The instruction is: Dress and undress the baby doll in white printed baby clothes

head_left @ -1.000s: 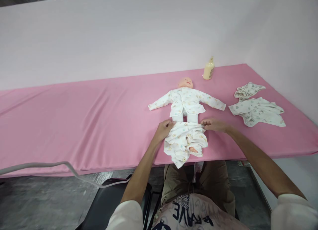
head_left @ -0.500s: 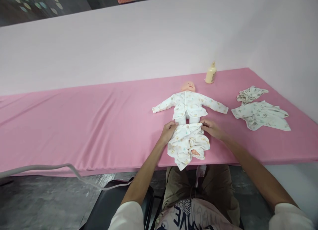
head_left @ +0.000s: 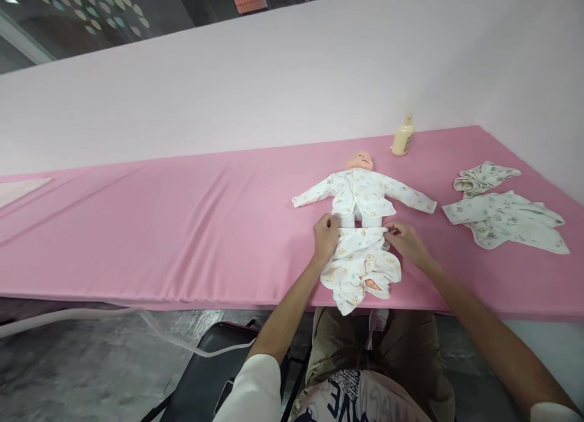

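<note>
A baby doll (head_left: 360,160) lies on its back on the pink-covered table, head toward the wall. It wears a white printed jacket (head_left: 360,188) with the sleeves spread wide. Matching baby pants (head_left: 358,245) are bunched around its lower legs, and part of a foot (head_left: 373,284) shows in the folds. My left hand (head_left: 326,235) is closed on the left end of the waistband. At the other end my right hand (head_left: 401,236) pinches the waistband's right corner. White upper legs show between jacket and pants.
A pale yellow pump bottle (head_left: 403,136) stands near the wall. To the right lie a folded printed cloth (head_left: 484,177) and a spread printed garment (head_left: 508,220). A black chair (head_left: 214,364) and a pale hose (head_left: 182,343) are below the pink table cover's (head_left: 137,245) front edge.
My view has shifted, so the scene sits further right. My hands keep hold of the waistband, which looks stretched a little straighter; my left hand has risen slightly along the leg.
</note>
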The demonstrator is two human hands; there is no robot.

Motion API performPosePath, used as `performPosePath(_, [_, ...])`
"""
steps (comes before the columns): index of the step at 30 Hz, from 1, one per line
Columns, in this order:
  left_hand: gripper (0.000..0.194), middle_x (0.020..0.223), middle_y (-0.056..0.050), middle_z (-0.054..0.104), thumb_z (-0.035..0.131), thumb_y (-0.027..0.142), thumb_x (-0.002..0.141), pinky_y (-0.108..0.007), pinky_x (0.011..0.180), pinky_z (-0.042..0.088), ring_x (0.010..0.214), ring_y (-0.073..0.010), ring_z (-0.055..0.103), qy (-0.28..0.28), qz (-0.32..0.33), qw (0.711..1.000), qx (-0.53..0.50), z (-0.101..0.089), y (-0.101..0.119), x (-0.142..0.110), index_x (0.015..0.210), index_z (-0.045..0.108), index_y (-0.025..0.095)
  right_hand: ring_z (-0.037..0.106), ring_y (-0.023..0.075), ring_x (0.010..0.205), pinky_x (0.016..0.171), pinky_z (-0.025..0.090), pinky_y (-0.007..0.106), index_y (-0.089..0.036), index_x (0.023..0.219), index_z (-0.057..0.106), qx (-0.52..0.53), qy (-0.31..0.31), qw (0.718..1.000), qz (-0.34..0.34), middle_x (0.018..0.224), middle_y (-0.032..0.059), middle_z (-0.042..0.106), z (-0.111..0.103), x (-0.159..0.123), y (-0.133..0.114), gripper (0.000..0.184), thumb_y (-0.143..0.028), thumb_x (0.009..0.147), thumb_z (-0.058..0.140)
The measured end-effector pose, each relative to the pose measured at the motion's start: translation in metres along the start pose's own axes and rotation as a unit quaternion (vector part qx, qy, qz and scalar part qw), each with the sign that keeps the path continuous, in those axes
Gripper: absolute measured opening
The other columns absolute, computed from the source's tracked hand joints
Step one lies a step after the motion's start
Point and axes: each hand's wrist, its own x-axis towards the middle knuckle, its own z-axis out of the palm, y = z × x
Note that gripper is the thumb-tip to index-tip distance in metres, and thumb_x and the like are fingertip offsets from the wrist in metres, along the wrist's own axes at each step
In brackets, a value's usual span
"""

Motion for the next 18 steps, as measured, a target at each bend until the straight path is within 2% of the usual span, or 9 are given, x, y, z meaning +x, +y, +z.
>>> performPosePath(3, [0.034, 0.059, 0.004, 0.038, 0.051, 0.031, 0.088, -0.025, 0.057, 0.030, 0.060, -0.0105, 0.036, 0.016, -0.003, 1.000, 0.025, -0.002, 0.003, 0.001, 0.060, 0.036, 0.019, 0.059, 0.0229, 0.082, 0.068, 0.044, 0.035, -0.022, 0.078, 0.053, -0.065, 0.012, 0.998, 0.001, 0.087, 0.0050, 0.062, 0.004, -0.002, -0.006, 0.004, -0.024, 0.079, 0.050])
performPosePath(6, [0.025, 0.063, 0.003, 0.047, 0.050, 0.026, 0.087, -0.025, 0.060, 0.036, 0.062, -0.0105, 0.043, 0.034, -0.052, 0.998, -0.001, -0.012, -0.002, 0.009, 0.063, 0.045, 0.019, 0.057, 0.0276, 0.099, 0.081, 0.046, 0.040, -0.022, 0.087, 0.053, -0.111, 0.025, 0.992, -0.047, 0.102, 0.0093, 0.061, 0.007, -0.003, -0.011, 0.008, -0.022, 0.080, 0.048])
performPosePath(8, [0.019, 0.069, 0.000, 0.056, 0.050, 0.025, 0.086, -0.025, 0.061, 0.041, 0.064, -0.0115, 0.050, 0.007, -0.093, 0.995, -0.035, -0.018, -0.006, 0.013, 0.069, 0.054, 0.017, 0.055, 0.0289, 0.105, 0.088, 0.044, 0.043, -0.021, 0.095, 0.055, -0.132, 0.053, 0.986, -0.088, 0.108, 0.0109, 0.059, 0.011, -0.005, -0.019, 0.014, -0.022, 0.082, 0.048])
performPosePath(10, [0.017, 0.081, -0.004, 0.065, 0.052, 0.026, 0.087, -0.027, 0.066, 0.046, 0.071, -0.0142, 0.058, -0.042, -0.106, 0.992, -0.053, -0.020, -0.011, 0.014, 0.081, 0.064, 0.016, 0.056, 0.0283, 0.104, 0.089, 0.043, 0.043, -0.022, 0.097, 0.056, -0.148, 0.057, 0.980, -0.124, 0.108, 0.0104, 0.060, 0.017, -0.006, -0.031, 0.014, -0.024, 0.086, 0.048])
performPosePath(13, [0.023, 0.105, -0.009, 0.071, 0.053, 0.024, 0.087, -0.031, 0.080, 0.051, 0.093, -0.0188, 0.065, -0.066, -0.068, 0.993, -0.070, -0.014, -0.013, 0.011, 0.101, 0.069, 0.015, 0.057, 0.0270, 0.101, 0.088, 0.044, 0.041, -0.022, 0.094, 0.057, -0.170, 0.015, 0.971, -0.165, 0.102, 0.0089, 0.062, 0.031, -0.007, -0.051, 0.012, -0.025, 0.090, 0.046])
performPosePath(16, [0.030, 0.120, -0.008, 0.070, 0.051, 0.020, 0.088, -0.034, 0.094, 0.050, 0.108, -0.0205, 0.064, -0.068, 0.000, 0.993, -0.095, -0.007, -0.009, 0.012, 0.113, 0.068, 0.017, 0.058, 0.0252, 0.096, 0.088, 0.044, 0.040, -0.022, 0.093, 0.059, -0.204, -0.014, 0.959, -0.198, 0.099, 0.0078, 0.062, 0.043, -0.004, -0.063, 0.014, -0.023, 0.091, 0.045])
performPosePath(18, [0.037, 0.128, -0.007, 0.066, 0.050, 0.018, 0.088, -0.033, 0.099, 0.049, 0.116, -0.0203, 0.062, -0.059, 0.037, 0.995, -0.073, -0.004, -0.006, 0.020, 0.122, 0.065, 0.019, 0.057, 0.0255, 0.097, 0.089, 0.045, 0.040, -0.022, 0.095, 0.061, -0.246, 0.016, 0.946, -0.210, 0.101, 0.0081, 0.062, 0.045, 0.002, -0.061, 0.016, -0.020, 0.090, 0.046])
